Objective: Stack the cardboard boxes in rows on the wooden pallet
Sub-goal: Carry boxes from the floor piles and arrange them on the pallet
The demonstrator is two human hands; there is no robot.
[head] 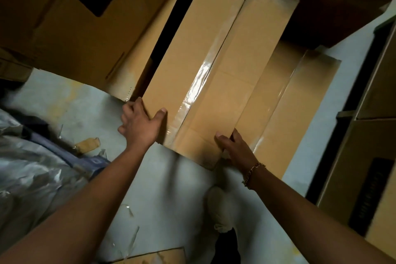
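Note:
A long cardboard box (214,66) sealed with clear tape down its middle lies in front of me, resting on a second taped box (300,92) underneath it. My left hand (139,124) grips the near left corner of the top box, thumb on its top face. My right hand (233,148) holds the near right corner, thumb on top and fingers down the side. No wooden pallet is visible.
A large printed box (75,17) stands to the left, more boxes (368,156) at the right edge. Crumpled plastic wrap (27,167) and tape scraps lie on the grey floor (167,188). A shoe (220,208) shows below the box.

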